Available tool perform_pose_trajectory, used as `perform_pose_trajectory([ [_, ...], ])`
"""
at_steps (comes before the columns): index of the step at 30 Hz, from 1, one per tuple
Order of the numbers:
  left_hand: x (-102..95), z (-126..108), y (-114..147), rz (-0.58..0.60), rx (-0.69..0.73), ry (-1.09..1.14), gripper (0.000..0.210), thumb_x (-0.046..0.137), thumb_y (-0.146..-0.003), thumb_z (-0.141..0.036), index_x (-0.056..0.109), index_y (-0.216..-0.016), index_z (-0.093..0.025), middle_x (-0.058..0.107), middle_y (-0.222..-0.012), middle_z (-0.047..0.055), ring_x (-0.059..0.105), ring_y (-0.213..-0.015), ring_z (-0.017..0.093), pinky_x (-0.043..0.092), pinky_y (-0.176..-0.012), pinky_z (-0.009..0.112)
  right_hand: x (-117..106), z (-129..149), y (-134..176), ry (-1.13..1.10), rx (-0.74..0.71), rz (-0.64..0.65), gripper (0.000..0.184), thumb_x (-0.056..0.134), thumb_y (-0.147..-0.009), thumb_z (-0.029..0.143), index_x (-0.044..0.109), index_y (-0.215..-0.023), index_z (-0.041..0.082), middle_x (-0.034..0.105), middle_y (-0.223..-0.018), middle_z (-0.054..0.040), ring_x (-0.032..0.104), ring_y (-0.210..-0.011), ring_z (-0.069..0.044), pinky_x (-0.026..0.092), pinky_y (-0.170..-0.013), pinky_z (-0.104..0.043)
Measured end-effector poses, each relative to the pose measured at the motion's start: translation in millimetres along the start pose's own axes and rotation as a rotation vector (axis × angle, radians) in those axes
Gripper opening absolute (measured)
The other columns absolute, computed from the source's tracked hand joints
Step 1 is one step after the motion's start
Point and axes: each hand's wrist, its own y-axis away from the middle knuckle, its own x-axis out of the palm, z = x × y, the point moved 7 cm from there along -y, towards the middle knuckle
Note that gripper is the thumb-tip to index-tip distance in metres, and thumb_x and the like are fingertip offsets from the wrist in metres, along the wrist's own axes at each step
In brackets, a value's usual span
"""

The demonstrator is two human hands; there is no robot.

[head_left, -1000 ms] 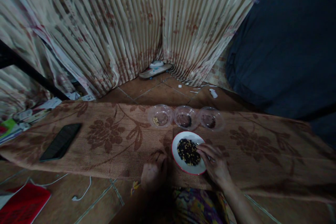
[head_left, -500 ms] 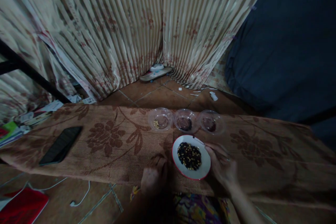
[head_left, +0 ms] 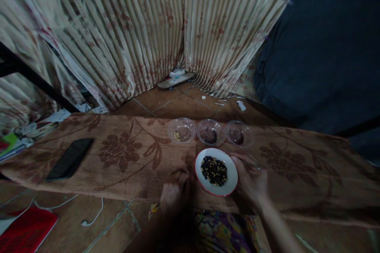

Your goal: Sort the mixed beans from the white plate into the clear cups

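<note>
Fingers of our right hand (head_left: 252, 181) are closed on the right-hand edge of a shallow, round white plate with a thin red rim (head_left: 232, 174), just right of centre in the lower half of the frame; the thumb lies at the rim and the others bend in beside it. Something thin and glinting (head_left: 257, 168) seems tucked among them, though the light is too dim for us to say what. Our left hand (head_left: 175, 192) rests left of the plate, apart from it, its fingers folded into a loose fist with nothing showing in them.

We judge the step in hand to be steadying the plate, with no finger in the heap of mixed black and yellow grains (head_left: 214, 170) at its middle. Any move from this hold calls for keeping it level, since small, hard-looking grains would likely roll on so smooth a surface.

Above the plate stand three round, clear plastic bowls in a row: the left bowl (head_left: 186, 131) holds pale yellow grains, the middle bowl (head_left: 207, 130) black ones, the right bowl (head_left: 234, 131) dark reddish ones. Beneath everything lies a coarse-woven brown cloth with darker flowers (head_left: 142, 182).
</note>
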Motion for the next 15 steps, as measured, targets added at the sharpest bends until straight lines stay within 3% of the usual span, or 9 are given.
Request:
perform_pose_trajectory([
  [3, -0.8, -0.8, -0.5, 0.003, 0.008, 0.005, 0.021, 0.039, -0.096, -0.022, 0.054, -0.083, -0.022, 0.062, -0.084, 0.002, 0.058, -0.079, 0.015, 0.047, -0.070, 0.027, -2.2, -6.6, 15.5, 0.101, -0.012, 0.135, 0.024, 0.059, -0.088, 0.041, 0.073, -0.091, 0.022, 0.072, -0.098, -0.0078, 0.067, -0.091, -0.022, 0.053, -0.078, -0.035],
  [7, -0.8, -0.3, -0.2, 0.000, 0.014, -0.001, 0.017, 0.041, -0.095, -0.021, 0.055, -0.085, -0.022, 0.062, -0.085, 0.002, 0.058, -0.081, 0.016, 0.047, -0.073, 0.027, -2.8, -7.1, 26.6, 0.256, -0.132, 0.182, 0.025, 0.055, -0.090, 0.043, 0.073, -0.089, 0.024, 0.073, -0.094, -0.0066, 0.067, -0.090, -0.022, 0.052, -0.081, -0.037],
  [15, 0.1, 0.0, -1.1, 0.034, -0.002, 0.003, 0.019, 0.040, -0.095, -0.023, 0.055, -0.084, -0.021, 0.061, -0.084, 0.003, 0.058, -0.081, 0.015, 0.047, -0.074, 0.027, 31.5, 22.4, 48.4, 0.262, -0.296, 0.375, 0.019, 0.054, -0.093, 0.036, 0.071, -0.096, 0.028, 0.075, -0.096, -0.0025, 0.067, -0.090, -0.021, 0.047, -0.085, -0.039],
])
